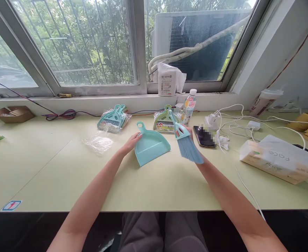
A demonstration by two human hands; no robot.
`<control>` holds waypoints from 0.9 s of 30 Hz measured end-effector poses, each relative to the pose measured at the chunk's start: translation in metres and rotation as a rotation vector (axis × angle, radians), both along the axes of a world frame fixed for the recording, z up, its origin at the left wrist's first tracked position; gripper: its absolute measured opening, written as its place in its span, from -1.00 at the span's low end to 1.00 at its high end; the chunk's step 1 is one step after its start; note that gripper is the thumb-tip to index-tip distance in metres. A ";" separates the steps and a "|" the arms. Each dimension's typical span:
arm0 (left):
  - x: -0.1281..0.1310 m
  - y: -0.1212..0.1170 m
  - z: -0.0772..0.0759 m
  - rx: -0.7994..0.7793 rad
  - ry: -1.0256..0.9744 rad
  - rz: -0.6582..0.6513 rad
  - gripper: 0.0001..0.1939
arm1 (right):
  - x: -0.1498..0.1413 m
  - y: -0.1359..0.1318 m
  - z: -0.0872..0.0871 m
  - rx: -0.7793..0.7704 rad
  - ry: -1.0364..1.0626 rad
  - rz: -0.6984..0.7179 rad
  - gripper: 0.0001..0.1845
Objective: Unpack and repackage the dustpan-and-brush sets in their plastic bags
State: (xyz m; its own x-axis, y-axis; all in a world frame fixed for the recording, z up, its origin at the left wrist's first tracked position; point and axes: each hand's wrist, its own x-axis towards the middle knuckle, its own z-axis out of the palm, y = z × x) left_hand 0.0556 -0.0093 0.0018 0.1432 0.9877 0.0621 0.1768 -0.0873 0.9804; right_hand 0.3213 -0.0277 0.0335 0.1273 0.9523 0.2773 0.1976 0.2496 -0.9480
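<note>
My left hand (131, 144) is closed on the left edge of a mint-green dustpan (152, 143), near its looped handle. The dustpan's wide front edge points toward me. In my right hand (186, 133) is a small hand brush (186, 141) with a mint handle and blue bristles, its bristles angled down to the right. Some of the right fingers are hidden behind the brush. Behind the dustpan lie two wrapped sets: a teal dustpan set (113, 119) on the left and a green dustpan set (165, 120) near the brush handle.
Crumpled clear plastic wrap (98, 141) lies left of the dustpan. A bottle (189, 106), a phone (203, 136), white cables (235, 122) and a tissue pack (277, 161) are on the right. An open cardboard box (16, 114) sits far left. The table's front edge (159, 211) is near my lap.
</note>
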 end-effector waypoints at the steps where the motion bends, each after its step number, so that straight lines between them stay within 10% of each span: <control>1: -0.007 0.002 0.000 0.032 0.073 -0.008 -0.73 | 0.007 0.005 -0.001 0.038 -0.056 0.013 -0.60; 9: -0.035 0.002 0.003 0.141 0.439 0.075 -0.70 | 0.026 0.020 -0.037 0.177 -1.104 0.129 -0.58; 27: -0.029 -0.008 0.009 0.264 0.931 0.069 -0.66 | 0.020 0.000 -0.002 -0.108 -1.385 0.296 -0.71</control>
